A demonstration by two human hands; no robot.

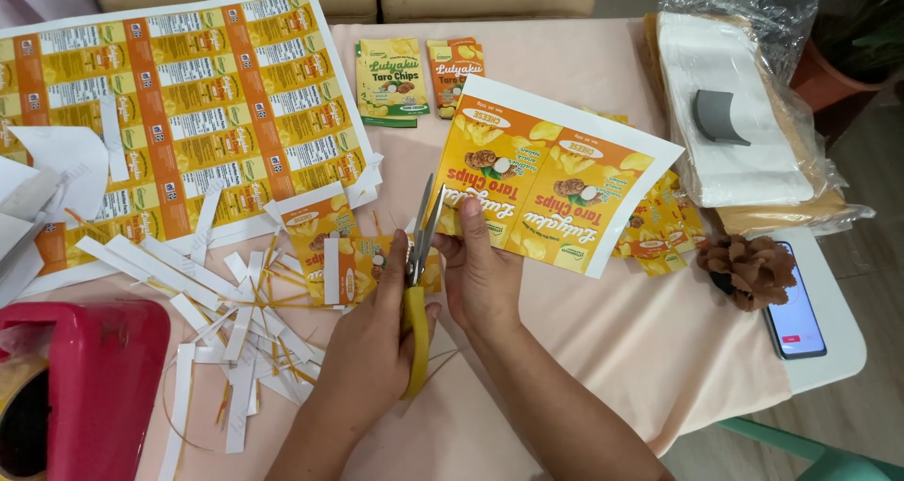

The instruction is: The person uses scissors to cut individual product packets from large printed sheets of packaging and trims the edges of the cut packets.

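left hand (pixel 377 335) scissors (pixel 417 283), right hand (pixel 482 274) label sheet (pixel 551 184) edge

A table (pixel 603 349) under a pale peach cloth carries everything. At its far left lies a large printed sheet (pixel 179 104) of orange and yellow labels, with white and yellow paper strips (pixel 226 321) scattered near it. Two small snack packets (pixel 419 76) lie at the far edge. Cut orange labels (pixel 659 227) are piled toward the right, beside a brown fabric flower (pixel 753 269), a phone (pixel 796 307) and a plastic-wrapped stack of white sheets (pixel 734 114). A red box (pixel 94 387) sits at the near left.
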